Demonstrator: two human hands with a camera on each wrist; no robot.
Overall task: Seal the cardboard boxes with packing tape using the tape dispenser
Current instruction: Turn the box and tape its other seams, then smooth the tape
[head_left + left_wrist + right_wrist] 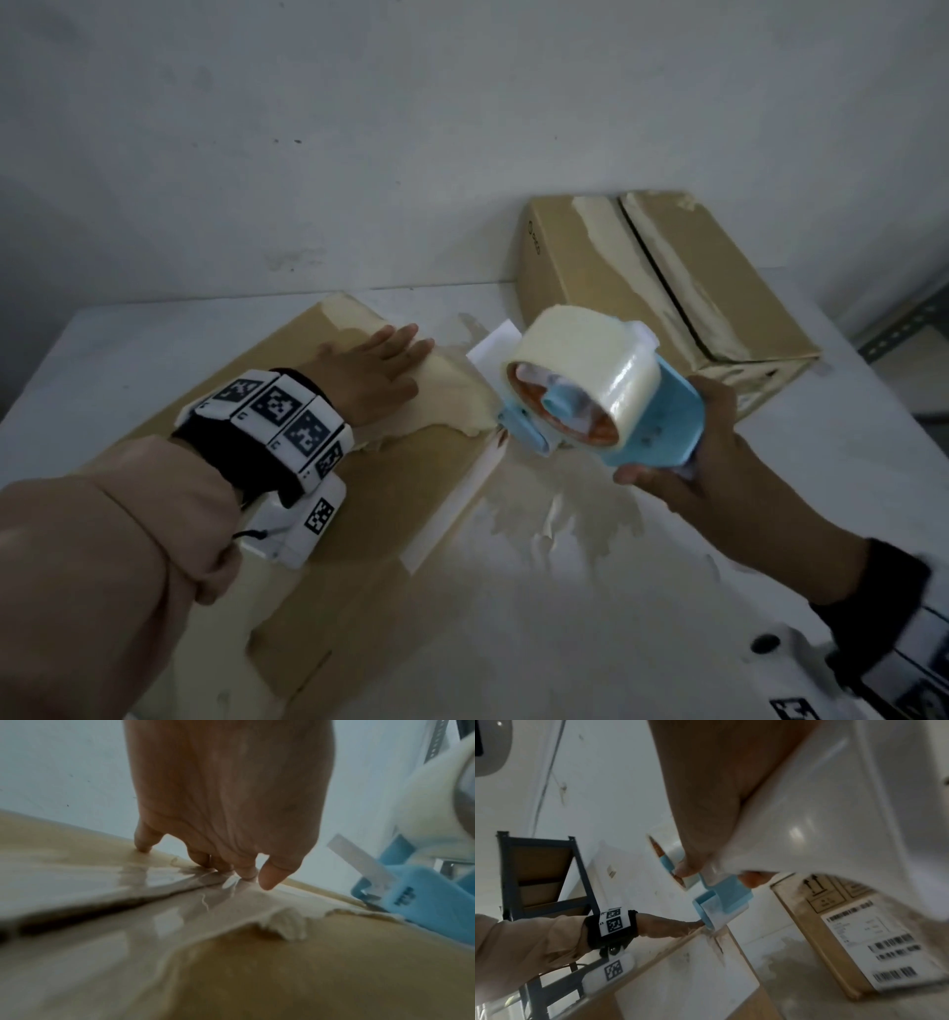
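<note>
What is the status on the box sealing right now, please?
Left hand flat on near box, pressing tape. Right hand grips tape dispenser at the box's right edge. Second box behind, seam open. Nothing obstructing.

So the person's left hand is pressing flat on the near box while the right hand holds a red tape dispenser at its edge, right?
Nearly. The tape dispenser is light blue, not red, as the head view shows. The rest holds: the left hand presses flat on the near box, and the right hand holds the dispenser at its edge.
</note>
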